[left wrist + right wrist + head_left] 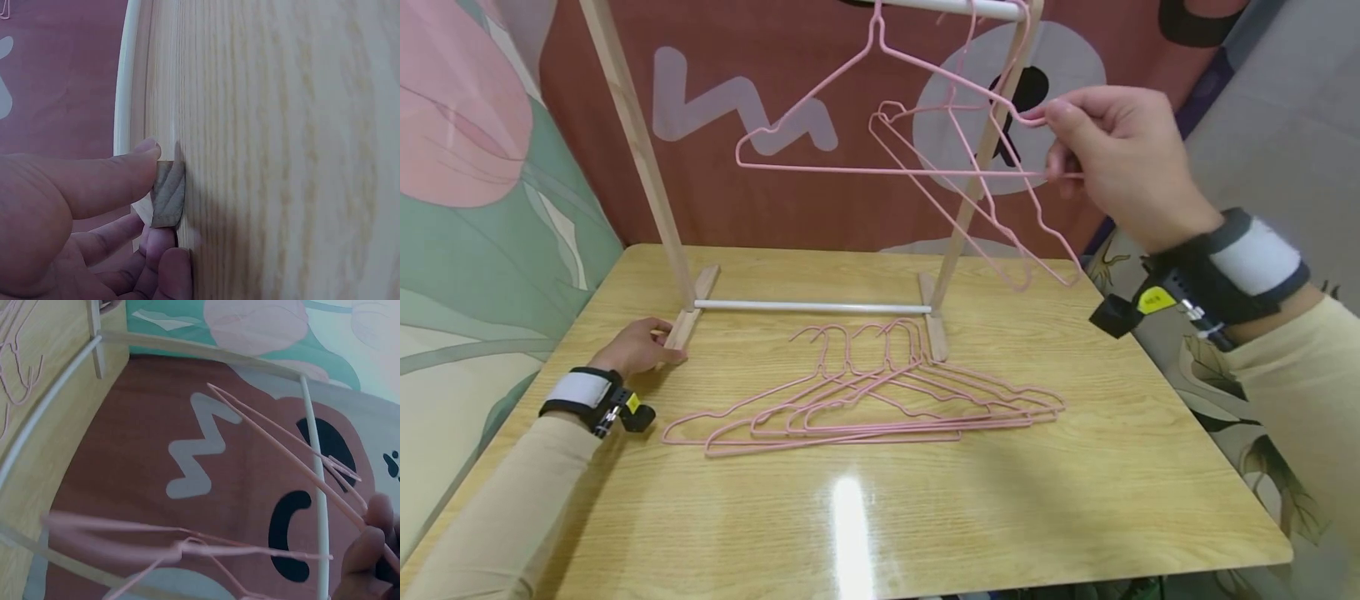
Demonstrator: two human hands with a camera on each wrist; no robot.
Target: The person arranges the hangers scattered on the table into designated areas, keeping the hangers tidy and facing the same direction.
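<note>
In the head view my right hand (1127, 154) grips one end of a pink clothes hanger (820, 169), raised at the height of the rack's top rod (955, 7). The hanger's hook is cut off by the top edge. Behind it, more pink hangers (952, 107) hang near the rod's right end. At the left of the table, my left hand (636, 346) holds the front end of the rack's wooden foot (682, 329). Seen from the left wrist, the thumb and fingers pinch that block end (167, 194). Several pink hangers (880, 429) lie overlapping on the table.
Slanted wooden posts (640, 158) and a low white crossbar (812, 307) form the rack, standing at the back of the wood-grain table (1000, 517). A patterned cloth (595, 83) covers the wall behind it.
</note>
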